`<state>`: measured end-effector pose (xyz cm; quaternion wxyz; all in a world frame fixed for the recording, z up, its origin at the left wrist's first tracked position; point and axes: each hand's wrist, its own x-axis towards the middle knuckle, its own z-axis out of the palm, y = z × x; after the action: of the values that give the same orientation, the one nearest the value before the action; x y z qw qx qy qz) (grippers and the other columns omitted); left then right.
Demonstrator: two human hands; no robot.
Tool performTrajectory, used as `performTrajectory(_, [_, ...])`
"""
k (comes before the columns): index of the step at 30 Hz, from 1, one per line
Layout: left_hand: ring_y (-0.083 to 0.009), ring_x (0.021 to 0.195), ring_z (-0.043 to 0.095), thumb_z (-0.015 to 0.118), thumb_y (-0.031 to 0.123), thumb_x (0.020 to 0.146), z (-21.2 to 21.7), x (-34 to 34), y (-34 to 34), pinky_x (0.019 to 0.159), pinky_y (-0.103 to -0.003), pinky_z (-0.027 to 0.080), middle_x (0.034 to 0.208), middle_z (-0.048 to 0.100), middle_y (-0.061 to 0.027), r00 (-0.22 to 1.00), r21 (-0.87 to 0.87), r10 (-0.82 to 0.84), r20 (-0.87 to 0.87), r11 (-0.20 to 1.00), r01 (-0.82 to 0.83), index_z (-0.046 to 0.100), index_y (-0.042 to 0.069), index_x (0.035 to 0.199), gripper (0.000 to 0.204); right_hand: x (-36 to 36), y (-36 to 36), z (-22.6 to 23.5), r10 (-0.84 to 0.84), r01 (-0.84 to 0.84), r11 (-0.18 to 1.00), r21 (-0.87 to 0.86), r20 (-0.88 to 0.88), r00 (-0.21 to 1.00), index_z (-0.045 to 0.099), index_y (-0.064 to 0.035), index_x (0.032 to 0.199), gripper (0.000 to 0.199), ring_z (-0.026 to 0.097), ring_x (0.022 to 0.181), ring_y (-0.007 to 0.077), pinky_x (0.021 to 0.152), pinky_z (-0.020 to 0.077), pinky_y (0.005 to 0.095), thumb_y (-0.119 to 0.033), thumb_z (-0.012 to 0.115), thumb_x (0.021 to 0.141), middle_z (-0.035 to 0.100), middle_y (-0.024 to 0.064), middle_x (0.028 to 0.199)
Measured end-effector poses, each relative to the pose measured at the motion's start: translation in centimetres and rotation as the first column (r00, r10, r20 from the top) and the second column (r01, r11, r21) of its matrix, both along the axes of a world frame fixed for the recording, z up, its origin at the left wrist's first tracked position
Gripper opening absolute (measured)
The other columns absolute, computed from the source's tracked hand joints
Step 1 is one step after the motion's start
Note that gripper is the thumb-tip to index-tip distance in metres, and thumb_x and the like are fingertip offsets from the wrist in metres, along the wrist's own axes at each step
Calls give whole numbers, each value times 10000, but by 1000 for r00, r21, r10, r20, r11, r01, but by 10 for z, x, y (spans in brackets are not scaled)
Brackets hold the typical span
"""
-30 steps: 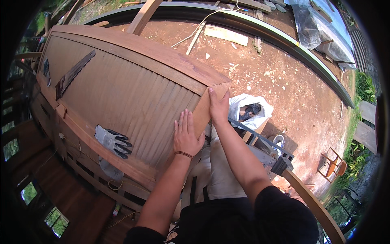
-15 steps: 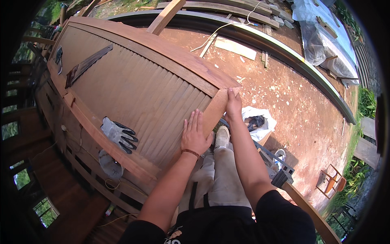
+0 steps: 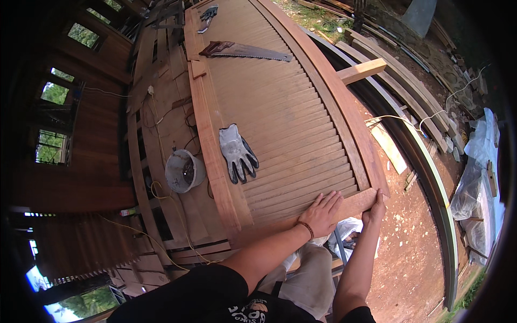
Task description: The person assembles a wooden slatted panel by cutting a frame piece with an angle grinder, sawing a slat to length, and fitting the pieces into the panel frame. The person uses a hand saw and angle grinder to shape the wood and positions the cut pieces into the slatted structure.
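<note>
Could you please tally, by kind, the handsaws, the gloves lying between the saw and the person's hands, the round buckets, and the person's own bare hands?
Handsaw: 1
Grey-and-black glove: 1
Round bucket: 1
Bare hands: 2, the left hand and the right hand
Total: 5

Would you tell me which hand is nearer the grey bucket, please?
Left. The left hand rests on the near wooden rail, right of the bucket; the right hand is at that rail's right end, farther off.
</note>
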<state>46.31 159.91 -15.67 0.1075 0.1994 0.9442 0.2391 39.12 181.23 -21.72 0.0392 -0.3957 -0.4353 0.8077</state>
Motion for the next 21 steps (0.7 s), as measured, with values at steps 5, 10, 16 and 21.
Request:
performTrajectory(5, [-266,1452,243,599,355,853,4,2,3,1188,-469,197,1560,267,-148,1000,-7,20,7,1000,-19,275,5,1487,793,0,6,15,118,-118,987,-107,-14,993,433,109,1305,519,589,1123,301,966,486,430,-231,611,957,565,194,1253])
performTrajectory(10, [-253,1464,216,611,362,845,8,2,9,1197,-458,172,1567,254,-141,999,34,3,42,999,-4,256,9,1496,820,5,19,8,178,-182,980,-83,-55,982,495,37,1292,435,597,1114,279,979,480,431,-197,616,947,600,148,1223])
performTrajectory(16, [-245,1474,187,605,362,851,7,-2,10,1203,-449,167,1577,231,-140,997,1,-1,72,1000,1,237,4,1500,827,50,17,15,104,-116,989,92,134,986,334,-23,1441,605,452,1283,338,1057,401,474,-258,589,945,422,208,1408])
performTrajectory(21, [-250,1476,178,614,337,844,15,-8,6,1206,-452,156,1577,225,-144,993,51,-37,113,998,32,234,-5,1498,829,163,39,-44,253,-304,927,221,231,940,516,-7,1026,250,594,662,213,540,485,338,-250,533,971,602,100,828])
